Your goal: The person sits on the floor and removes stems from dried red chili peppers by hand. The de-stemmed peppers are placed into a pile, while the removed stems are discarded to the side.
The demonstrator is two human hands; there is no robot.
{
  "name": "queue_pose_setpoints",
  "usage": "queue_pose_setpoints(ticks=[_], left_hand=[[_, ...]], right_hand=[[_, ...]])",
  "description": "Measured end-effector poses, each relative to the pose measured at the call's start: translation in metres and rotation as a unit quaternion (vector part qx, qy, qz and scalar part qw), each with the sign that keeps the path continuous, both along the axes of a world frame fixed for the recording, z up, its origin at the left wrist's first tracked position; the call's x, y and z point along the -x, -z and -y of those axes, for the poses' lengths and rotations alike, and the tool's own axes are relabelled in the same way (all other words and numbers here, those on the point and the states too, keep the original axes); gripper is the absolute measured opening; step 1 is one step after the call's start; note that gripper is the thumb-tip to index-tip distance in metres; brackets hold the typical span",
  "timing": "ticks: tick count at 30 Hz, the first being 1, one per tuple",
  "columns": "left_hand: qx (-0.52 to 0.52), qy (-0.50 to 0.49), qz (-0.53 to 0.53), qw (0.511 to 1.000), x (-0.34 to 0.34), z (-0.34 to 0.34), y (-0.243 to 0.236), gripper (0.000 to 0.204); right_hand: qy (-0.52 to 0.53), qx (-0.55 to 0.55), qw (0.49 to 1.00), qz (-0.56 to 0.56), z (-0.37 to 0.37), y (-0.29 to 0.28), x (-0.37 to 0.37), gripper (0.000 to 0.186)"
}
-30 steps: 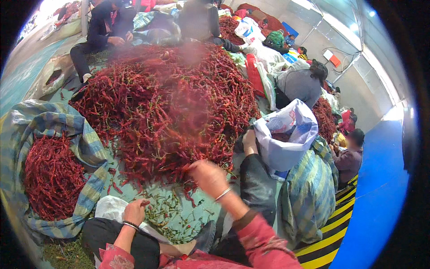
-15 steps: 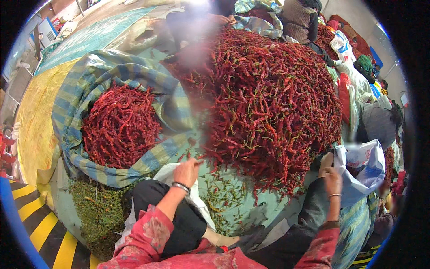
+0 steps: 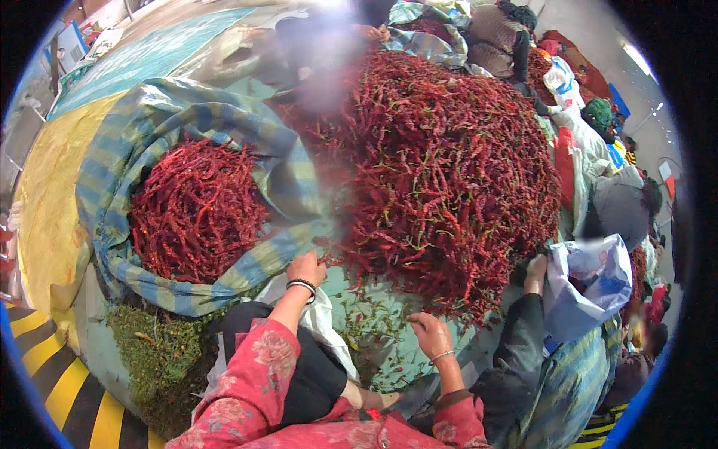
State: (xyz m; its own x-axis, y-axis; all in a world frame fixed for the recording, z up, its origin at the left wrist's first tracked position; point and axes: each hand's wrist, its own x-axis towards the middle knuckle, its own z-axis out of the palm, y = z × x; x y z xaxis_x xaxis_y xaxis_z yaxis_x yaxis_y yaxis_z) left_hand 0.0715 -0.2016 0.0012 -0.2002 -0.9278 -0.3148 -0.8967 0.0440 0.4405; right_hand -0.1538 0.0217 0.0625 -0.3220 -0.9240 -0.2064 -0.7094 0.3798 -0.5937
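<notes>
A large heap of red chili peppers [image 3: 449, 172], several with green stems, lies in front of me on a pale green sheet. My left hand [image 3: 305, 271], with dark bands at its wrist, is over the sheet beside the near edge of a blue-and-yellow checked sack [image 3: 288, 161]. Its fingers are bent together, and anything in them is too small to make out. My right hand [image 3: 431, 334] hangs over the sheet near the heap's front edge. Its fingers are partly stretched, with nothing visible in them. Green stems and scraps [image 3: 366, 318] lie between my hands.
Red chilies [image 3: 198, 213] fill the checked sack at left. Beside my left knee sits a pile of green stems [image 3: 153, 348]. A white plastic bag [image 3: 591, 288] stands open at right, near a bare foot [image 3: 535, 271]. Other people [image 3: 497, 34] sit around the heap.
My right hand has come left from beside the white bag to the front of the heap, its fingers loosening. My left hand has shifted slightly up and left.
</notes>
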Motion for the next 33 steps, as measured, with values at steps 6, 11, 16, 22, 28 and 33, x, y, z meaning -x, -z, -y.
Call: queue_pose_setpoints(ticks=[6, 11, 16, 22, 28, 33], left_hand=[[-0.198, 0.070, -0.379, 0.901, 0.032, -0.077, -0.035, 0.029], [-0.211, 0.164, -0.372, 0.889, 0.026, -0.119, -0.042, 0.030], [-0.244, 0.166, -0.449, 0.843, 0.027, -0.112, -0.040, 0.024], [-0.306, 0.081, -0.579, 0.752, 0.023, -0.099, -0.057, 0.021], [-0.310, 0.098, -0.608, 0.724, 0.020, -0.093, -0.057, 0.019], [-0.232, 0.151, -0.561, 0.780, 0.017, -0.095, -0.049, 0.019]], right_hand=[[0.109, 0.022, 0.950, 0.291, 0.015, -0.018, -0.022, 0.024], [0.090, -0.002, 0.933, 0.349, 0.026, -0.016, -0.056, 0.023], [0.158, 0.041, 0.918, 0.362, 0.024, -0.026, -0.062, 0.017], [0.226, 0.074, 0.917, 0.320, 0.029, -0.065, -0.064, 0.020], [0.187, 0.065, 0.947, 0.254, 0.049, -0.095, -0.086, 0.021], [0.164, 0.005, 0.974, 0.154, 0.061, -0.100, -0.107, 0.022]])
